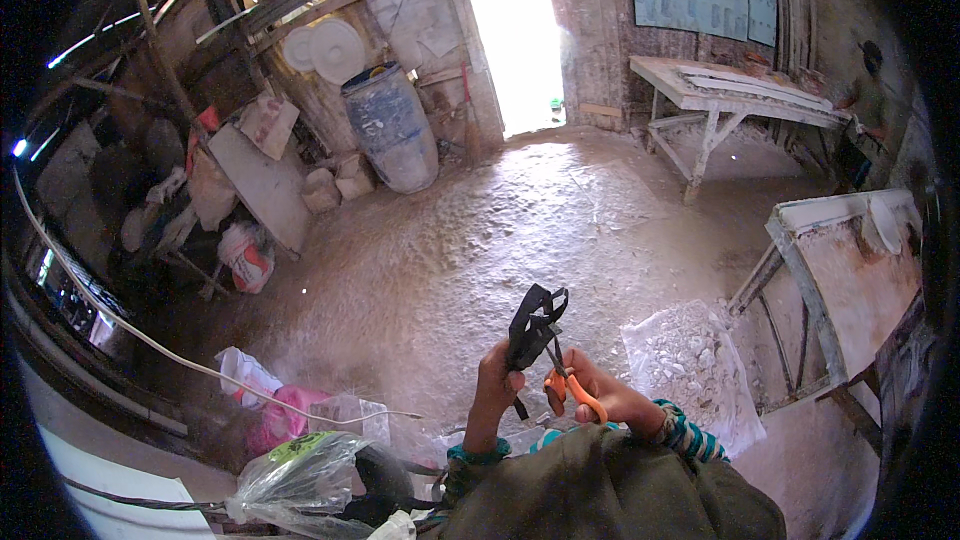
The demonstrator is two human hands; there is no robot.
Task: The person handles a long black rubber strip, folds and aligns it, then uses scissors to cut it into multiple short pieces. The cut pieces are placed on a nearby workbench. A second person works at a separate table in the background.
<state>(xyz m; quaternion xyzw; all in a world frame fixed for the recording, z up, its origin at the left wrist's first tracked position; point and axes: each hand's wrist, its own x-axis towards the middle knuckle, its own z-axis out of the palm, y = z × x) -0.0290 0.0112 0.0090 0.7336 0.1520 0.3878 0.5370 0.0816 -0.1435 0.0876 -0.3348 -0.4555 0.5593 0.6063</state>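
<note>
Just below the centre of the frame, a black strap bundle (528, 332) stands up out of the left grip (493, 377). The fingers and thumb are closed around its lower part, so most of the bundle rises above them in loops, while a short loose end hangs down just right of the thumb. The right grip (607, 392) is folded around the orange handles of a pair of scissors (587, 398), held lower and just to the right. The scissors point upward and their blades reach the right side of the bundle, close above the left thumb; whether they are parted around a strap is too small to tell. Both wrists show teal cuffs, the right one striped.

Beneath the hands spreads a pale, dusty floor (460, 240). Right of them, a white sheet (640, 340) bears broken whitish lumps. At the lower left lie a pink bag (277, 424) and, nearer the bottom edge, a clear plastic bag (300, 475). A blue barrel (390, 130) leans at the upper left of the bright doorway, and a wooden surface (665, 78) with long pale strips stands at the upper right.
</note>
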